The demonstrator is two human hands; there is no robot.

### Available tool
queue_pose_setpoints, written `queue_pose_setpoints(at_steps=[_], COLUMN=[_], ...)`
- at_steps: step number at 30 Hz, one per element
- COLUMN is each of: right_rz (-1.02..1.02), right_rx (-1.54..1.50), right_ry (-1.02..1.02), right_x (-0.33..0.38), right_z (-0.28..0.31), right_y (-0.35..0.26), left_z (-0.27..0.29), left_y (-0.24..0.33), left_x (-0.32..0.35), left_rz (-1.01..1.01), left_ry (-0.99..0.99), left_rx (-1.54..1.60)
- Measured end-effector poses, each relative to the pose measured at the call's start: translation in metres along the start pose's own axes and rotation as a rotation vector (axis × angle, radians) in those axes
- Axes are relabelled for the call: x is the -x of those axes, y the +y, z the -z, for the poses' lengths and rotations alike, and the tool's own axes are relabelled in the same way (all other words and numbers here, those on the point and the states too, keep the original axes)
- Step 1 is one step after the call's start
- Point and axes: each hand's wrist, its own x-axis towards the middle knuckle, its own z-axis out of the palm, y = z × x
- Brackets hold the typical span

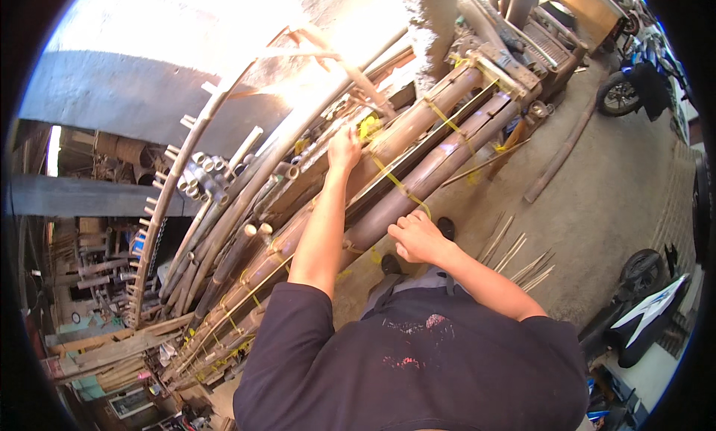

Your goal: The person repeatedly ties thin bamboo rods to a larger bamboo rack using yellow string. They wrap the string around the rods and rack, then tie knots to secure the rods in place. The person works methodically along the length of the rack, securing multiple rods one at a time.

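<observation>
The floor [597, 207] was bare grey concrete, bright in places, with a loose pole [561, 153] and a spread of thin sticks [518, 261] lying on it to the right. Motorbikes [640, 88] stood along the right side of the room. To the left ran a blue-grey wall [104, 95], with a curved pegged pole [160, 200] in front of it and a cluster of cut tubes [205, 176] beside that; a rough pillar [435, 28] rose at the top.

Two thick brown poles [455, 153] lay directly before the person, side by side with a narrow gap between. Their long axis ran diagonally, from lower left to upper right, the upper-right ends pointing toward piled timber [541, 39]. Yellow straps [395, 183] crossed them.

The left hand [344, 149] was at the far pole's outer side, just beside a yellow bundle [368, 128], its fingers bent; what it pinched, if anything, I cannot tell. The right hand [419, 235] was on the near side, fingers curled in, close by one strap's end; whether it gripped that strap I cannot tell.
</observation>
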Motion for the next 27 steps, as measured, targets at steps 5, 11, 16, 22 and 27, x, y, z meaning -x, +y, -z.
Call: queue_pose_setpoints(at_steps=[5,11,16,22,27], right_rz=[-0.555,-0.146,-0.036,-0.079,0.182], right_rx=[-1.315,-2.108,0.096,-1.094,-0.154], right_ry=[-0.432,0.849,-0.003,0.025,-0.148], right_x=[0.006,-0.108,-0.202,-0.205,-0.039], right_z=[-0.084,-0.117,-0.033,-0.037,-0.084], right_y=[-0.053,-0.108,-0.112,-0.071,-0.071], left_z=[0.099,0.085,0.065,0.077,0.067], left_y=[-0.015,-0.077,-0.074,-0.066,-0.057], left_x=[0.097,0.213,0.21,0.216,0.214], left_rz=[0.036,-0.066,-0.161,0.047,0.051], left_ry=[0.055,-0.127,0.221,0.082,0.128], left_rx=[-0.049,-0.043,0.408,0.272,-0.017])
